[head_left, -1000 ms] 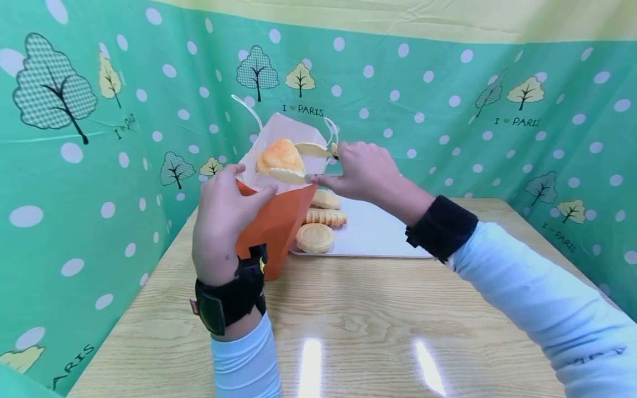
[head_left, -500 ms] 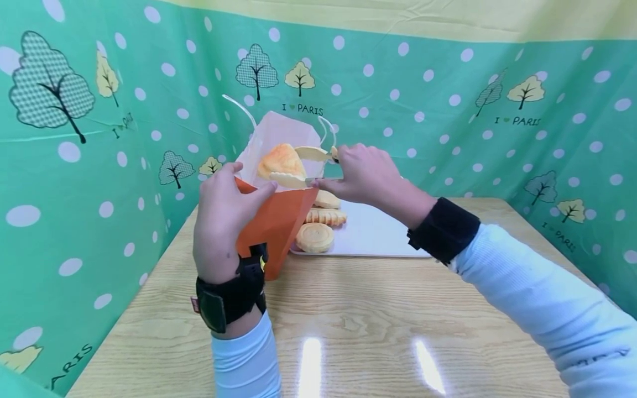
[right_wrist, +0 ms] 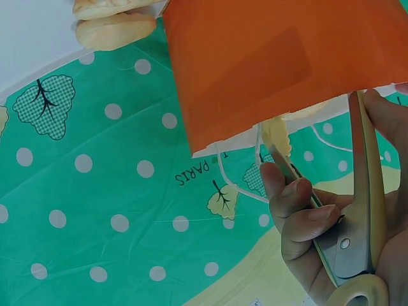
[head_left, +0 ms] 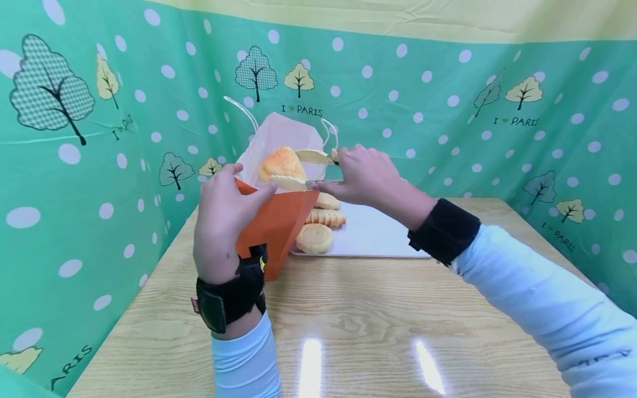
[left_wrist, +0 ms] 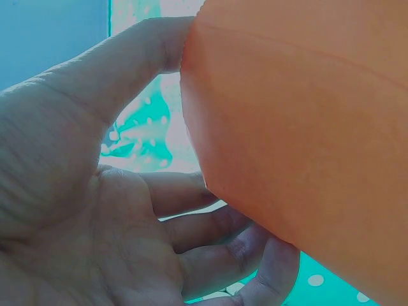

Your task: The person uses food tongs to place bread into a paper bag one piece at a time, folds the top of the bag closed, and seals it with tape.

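Note:
An orange paper bag [head_left: 272, 226] with a white inside and white cord handles stands tilted on the table, its mouth wide. My left hand [head_left: 219, 215] holds the bag's near left rim; in the left wrist view the thumb tip goes behind the orange wall [left_wrist: 293, 127] and the fingers curl at its edge. With my right hand [head_left: 365, 174] I grip a pair of tongs [right_wrist: 370, 191] with cream tips. A golden, roughly triangular bread [head_left: 282, 165] sits between the tong tips at the bag's mouth. In the right wrist view the bag mostly hides that bread.
On a white tray [head_left: 378, 232] behind the bag lie a round pastry [head_left: 314, 238], a ridged pastry [head_left: 325, 218] and another bread [head_left: 327, 200], partly covered by the bag. A green dotted curtain [head_left: 388, 105] surrounds the wooden table [head_left: 378, 315] at the back and sides.
The tongs and the bread have sunk slightly into the bag's mouth, and the right hand has dropped a little with them. The bag's upper edge has shifted slightly left. The left hand stays put.

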The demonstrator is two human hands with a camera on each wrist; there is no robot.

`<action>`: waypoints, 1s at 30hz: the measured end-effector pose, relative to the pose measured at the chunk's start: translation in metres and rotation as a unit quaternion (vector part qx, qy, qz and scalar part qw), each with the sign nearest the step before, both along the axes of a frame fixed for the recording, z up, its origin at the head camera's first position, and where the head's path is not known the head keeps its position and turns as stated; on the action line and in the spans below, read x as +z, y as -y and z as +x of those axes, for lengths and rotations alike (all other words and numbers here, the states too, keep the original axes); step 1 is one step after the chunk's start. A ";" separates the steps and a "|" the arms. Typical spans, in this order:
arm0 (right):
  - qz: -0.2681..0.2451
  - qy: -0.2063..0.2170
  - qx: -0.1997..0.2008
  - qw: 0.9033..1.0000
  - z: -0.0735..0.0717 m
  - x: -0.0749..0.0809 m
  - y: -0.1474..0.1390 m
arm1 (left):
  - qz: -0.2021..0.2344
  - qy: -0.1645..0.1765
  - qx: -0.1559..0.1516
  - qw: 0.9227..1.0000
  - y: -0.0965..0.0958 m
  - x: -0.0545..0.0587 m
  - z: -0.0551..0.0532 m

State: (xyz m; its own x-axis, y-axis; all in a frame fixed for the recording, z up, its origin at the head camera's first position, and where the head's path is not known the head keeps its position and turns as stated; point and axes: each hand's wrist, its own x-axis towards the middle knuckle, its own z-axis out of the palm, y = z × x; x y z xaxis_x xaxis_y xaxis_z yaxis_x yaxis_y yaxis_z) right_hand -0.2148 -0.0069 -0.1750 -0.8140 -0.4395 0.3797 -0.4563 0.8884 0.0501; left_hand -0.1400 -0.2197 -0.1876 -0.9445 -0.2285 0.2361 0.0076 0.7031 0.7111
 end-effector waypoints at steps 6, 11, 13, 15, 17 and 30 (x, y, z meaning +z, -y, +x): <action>0.001 0.003 -0.002 1.000 0.000 0.000 0.000 | -0.003 0.001 0.001 1.000 0.000 0.000 0.000; 0.003 0.008 -0.006 1.000 0.000 -0.001 0.001 | -0.002 0.003 0.002 1.000 -0.001 0.000 0.000; 0.002 0.009 -0.005 1.000 0.000 -0.001 0.001 | -0.002 0.003 0.001 1.000 0.000 0.000 0.000; 0.001 0.010 -0.005 1.000 0.000 -0.001 0.000 | -0.003 0.003 0.001 1.000 0.000 0.000 0.000; 0.003 0.011 -0.006 1.000 0.000 -0.001 0.000 | -0.004 0.003 0.001 1.000 0.000 0.000 -0.001; 0.007 0.014 -0.009 1.000 0.000 -0.002 0.000 | -0.006 0.004 0.000 1.000 0.000 -0.001 -0.002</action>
